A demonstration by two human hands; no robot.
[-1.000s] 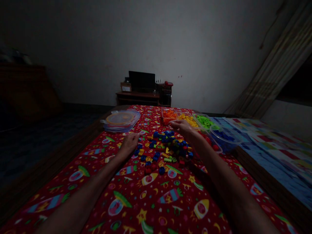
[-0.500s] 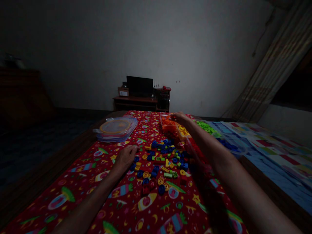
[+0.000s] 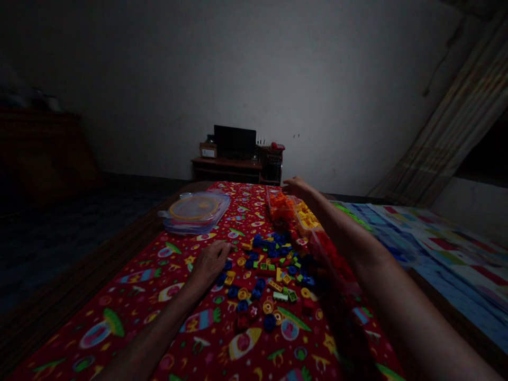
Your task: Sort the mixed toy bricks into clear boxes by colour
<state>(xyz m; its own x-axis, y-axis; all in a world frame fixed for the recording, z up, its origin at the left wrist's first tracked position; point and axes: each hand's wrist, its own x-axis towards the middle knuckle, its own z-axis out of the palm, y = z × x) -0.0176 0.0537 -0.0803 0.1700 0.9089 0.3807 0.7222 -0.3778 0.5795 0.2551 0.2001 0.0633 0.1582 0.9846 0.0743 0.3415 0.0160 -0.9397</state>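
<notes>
- Fingers (image 3: 288, 185) of the right hand (image 3: 300, 188) extend over the far end of an orange-filled tub (image 3: 282, 217), any pinch impossible to tell; those of the left hand (image 3: 210, 259) are curled low at the cloth, their grip also unclear.
- Tabletop (image 3: 115, 257), draped in a red patterned cloth (image 3: 214, 360), lies beneath both sets of fingers.
- Stacked clear lids (image 3: 194, 209) rest beyond the left fingers, farther left.
- Red-filled tub (image 3: 317, 246) sits on the near side of the right fingers, partly behind the forearm; a yellow-filled tub (image 3: 308, 229) stands between.
- Loose toy bricks (image 3: 268, 244), mostly blue, yellow and green, lie scattered right of the left fingers.
</notes>
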